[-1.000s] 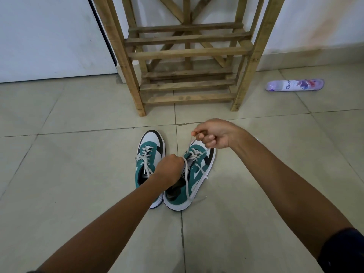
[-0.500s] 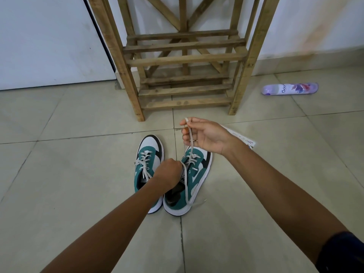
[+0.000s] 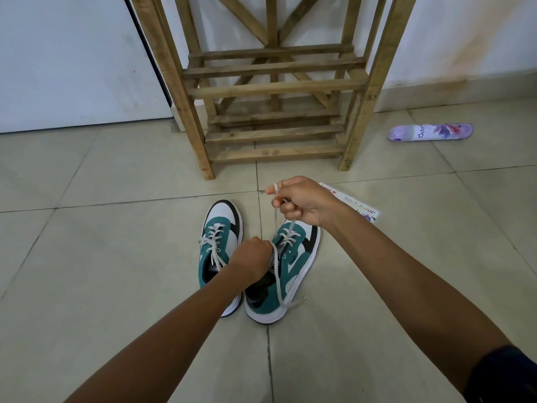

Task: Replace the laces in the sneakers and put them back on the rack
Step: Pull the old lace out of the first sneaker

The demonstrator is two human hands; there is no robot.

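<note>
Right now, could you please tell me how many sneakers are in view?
2, side by side on the floor tiles before the wooden rack: the left sneaker fully laced, the right sneaker partly hidden under both hands. None shows on the rack.

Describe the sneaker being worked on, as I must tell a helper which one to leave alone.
Start at the wooden rack by the wall; two green-and-white sneakers stand on the tiles before it. It is the right sneaker, nearer the packet. Unlike the left sneaker, its lace is pulled up by the right hand.
</note>
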